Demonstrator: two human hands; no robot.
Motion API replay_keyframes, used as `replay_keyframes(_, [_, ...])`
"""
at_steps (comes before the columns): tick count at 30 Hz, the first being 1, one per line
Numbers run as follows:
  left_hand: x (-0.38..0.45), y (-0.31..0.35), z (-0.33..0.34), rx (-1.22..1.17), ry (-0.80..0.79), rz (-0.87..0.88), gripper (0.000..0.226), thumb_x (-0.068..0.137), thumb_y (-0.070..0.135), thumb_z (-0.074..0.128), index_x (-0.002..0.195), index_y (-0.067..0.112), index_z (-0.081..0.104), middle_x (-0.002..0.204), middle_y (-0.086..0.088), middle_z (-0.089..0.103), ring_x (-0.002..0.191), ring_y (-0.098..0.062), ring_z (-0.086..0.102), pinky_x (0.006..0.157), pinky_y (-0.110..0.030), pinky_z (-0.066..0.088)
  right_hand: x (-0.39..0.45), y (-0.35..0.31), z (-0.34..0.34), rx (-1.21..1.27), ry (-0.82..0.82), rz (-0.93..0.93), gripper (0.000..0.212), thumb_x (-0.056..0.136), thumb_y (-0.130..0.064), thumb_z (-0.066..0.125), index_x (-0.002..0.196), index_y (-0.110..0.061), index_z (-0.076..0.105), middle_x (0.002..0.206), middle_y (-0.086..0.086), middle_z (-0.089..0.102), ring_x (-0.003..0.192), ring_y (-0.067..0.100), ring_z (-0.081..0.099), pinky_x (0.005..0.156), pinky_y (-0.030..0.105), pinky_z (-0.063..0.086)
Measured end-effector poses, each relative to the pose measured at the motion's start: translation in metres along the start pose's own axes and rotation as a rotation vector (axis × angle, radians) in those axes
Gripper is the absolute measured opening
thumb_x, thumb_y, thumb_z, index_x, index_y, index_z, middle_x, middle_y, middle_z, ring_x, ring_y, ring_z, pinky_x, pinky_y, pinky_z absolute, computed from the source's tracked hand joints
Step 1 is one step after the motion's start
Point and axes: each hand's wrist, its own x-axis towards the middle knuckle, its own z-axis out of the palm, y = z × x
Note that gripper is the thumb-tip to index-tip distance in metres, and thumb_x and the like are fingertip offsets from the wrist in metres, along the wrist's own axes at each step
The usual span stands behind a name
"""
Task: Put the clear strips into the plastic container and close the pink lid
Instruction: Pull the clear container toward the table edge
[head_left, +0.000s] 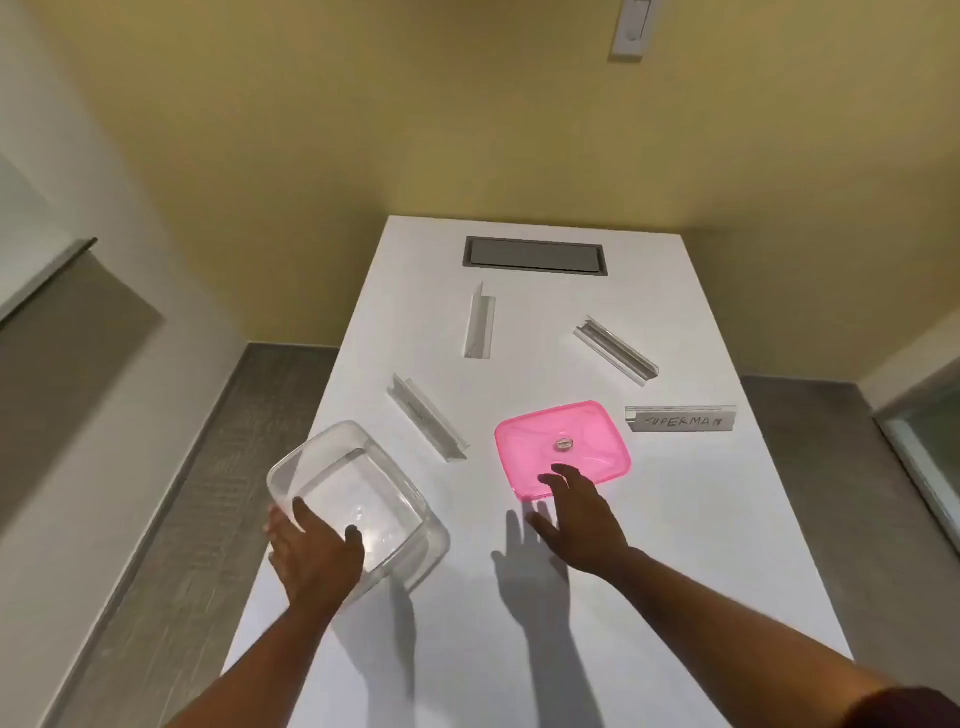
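A clear plastic container (363, 493) stands empty near the table's left edge. My left hand (311, 556) grips its near left corner, with the thumb inside the rim. The pink lid (582, 441) lies flat to the right of it. Over the lid's near edge hovers my right hand (576, 519), fingers spread and holding nothing. Several clear strips lie loose on the table: one (427, 417) beside the container, one (480, 321) farther back, one (616, 349) at the back right, and one (680, 419) with "SUPERMAN" handwritten on it, right of the lid.
The white table (675, 571) is long and narrow, with a grey cable hatch (535, 254) at its far end against a yellow wall. Grey floor lies on both sides of the table. The container sits close to the left edge.
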Motion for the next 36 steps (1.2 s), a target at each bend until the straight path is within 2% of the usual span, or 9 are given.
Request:
replay_keyframes(5, [0.001, -0.022, -0.006, -0.368, -0.132, -0.346, 0.090, 0.086, 0.016, 0.069, 0.154, 0.003, 0.010, 0.153, -0.031, 0.027, 0.129, -0.050, 0.046, 0.099, -0.052, 0.045, 0.000, -0.036, 0.024, 0.178, -0.122, 0.017, 0.058, 0.096, -0.044, 0.064, 0.141, -0.011, 0.052, 0.144, 0.008, 0.049, 0.131, 0.025, 0.051, 0.106, 0.036, 0.042])
replay_keyframes(10, [0.007, -0.037, -0.009, -0.646, -0.301, -0.562, 0.049, 0.087, 0.016, 0.064, 0.125, -0.001, 0.039, 0.115, -0.026, 0.063, 0.091, -0.039, 0.072, 0.084, -0.042, 0.059, 0.004, -0.074, 0.042, 0.265, -0.221, 0.028, 0.057, 0.096, -0.046, 0.063, 0.141, -0.012, 0.050, 0.144, 0.006, 0.048, 0.131, 0.020, 0.052, 0.105, 0.031, 0.042])
replay_keyframes(15, [0.010, -0.038, -0.007, -0.682, -0.357, -0.483, 0.047, 0.086, 0.006, 0.058, 0.131, 0.003, 0.046, 0.112, -0.024, 0.065, 0.086, -0.040, 0.074, 0.087, -0.048, 0.061, 0.010, -0.110, 0.056, 0.428, -0.285, 0.135, 0.063, 0.095, -0.051, 0.064, 0.146, -0.018, 0.045, 0.150, 0.006, 0.042, 0.130, 0.024, 0.054, 0.110, 0.041, 0.043])
replay_keyframes(20, [0.007, -0.020, -0.009, -0.853, -0.408, -0.465, 0.031, 0.085, -0.001, 0.054, 0.115, -0.009, 0.053, 0.093, -0.023, 0.064, 0.062, -0.036, 0.070, 0.077, -0.045, 0.063, 0.019, -0.138, 0.066, 0.663, -0.270, 0.346, 0.088, 0.091, -0.056, 0.066, 0.157, -0.012, 0.027, 0.158, 0.014, 0.038, 0.141, 0.029, 0.045, 0.116, 0.045, 0.039])
replay_keyframes(24, [0.001, 0.001, -0.009, -0.962, -0.440, -0.471, 0.032, 0.089, 0.001, 0.053, 0.119, -0.012, 0.054, 0.096, -0.020, 0.061, 0.078, -0.041, 0.072, 0.068, -0.035, 0.059, 0.022, -0.153, 0.059, 0.996, -0.251, 0.576, 0.090, 0.091, -0.060, 0.063, 0.158, -0.020, 0.020, 0.156, 0.010, 0.039, 0.130, 0.030, 0.050, 0.098, 0.047, 0.056])
replay_keyframes(27, [-0.009, 0.015, -0.005, -0.951, -0.457, -0.440, 0.034, 0.090, 0.004, 0.054, 0.121, -0.011, 0.054, 0.101, -0.018, 0.063, 0.090, -0.041, 0.073, 0.076, -0.037, 0.060, 0.021, -0.155, 0.052, 1.214, -0.217, 0.636, 0.078, 0.093, -0.061, 0.060, 0.154, -0.028, 0.025, 0.154, 0.008, 0.039, 0.125, 0.038, 0.053, 0.082, 0.045, 0.064])
replay_keyframes(31, [-0.023, 0.030, 0.005, -0.890, -0.468, -0.343, 0.036, 0.091, 0.007, 0.057, 0.125, -0.001, 0.051, 0.118, -0.021, 0.065, 0.098, -0.036, 0.070, 0.089, -0.046, 0.061, 0.014, -0.146, 0.046, 1.323, -0.170, 0.630, 0.080, 0.088, -0.068, 0.060, 0.152, -0.033, 0.026, 0.144, 0.002, 0.040, 0.126, 0.041, 0.053, 0.080, 0.046, 0.065])
replay_keyframes(33, [-0.028, 0.036, 0.008, -0.847, -0.483, -0.282, 0.034, 0.089, 0.010, 0.060, 0.122, 0.002, 0.051, 0.114, -0.019, 0.066, 0.096, -0.034, 0.070, 0.090, -0.046, 0.060, 0.012, -0.133, 0.041, 1.284, -0.127, 0.632, 0.074, 0.093, -0.052, 0.067, 0.151, -0.025, 0.029, 0.141, 0.006, 0.046, 0.119, 0.035, 0.059, 0.084, 0.047, 0.064])
replay_keyframes(36, [-0.033, 0.045, 0.014, -0.734, -0.507, -0.194, 0.041, 0.085, 0.010, 0.065, 0.122, 0.002, 0.050, 0.119, -0.026, 0.065, 0.110, -0.044, 0.066, 0.097, -0.052, 0.056, 0.009, -0.111, 0.032, 1.272, -0.100, 0.634, 0.042, 0.096, -0.014, 0.065, 0.132, -0.011, 0.045, 0.113, 0.012, 0.057, 0.088, 0.023, 0.062, 0.084, 0.046, 0.063])
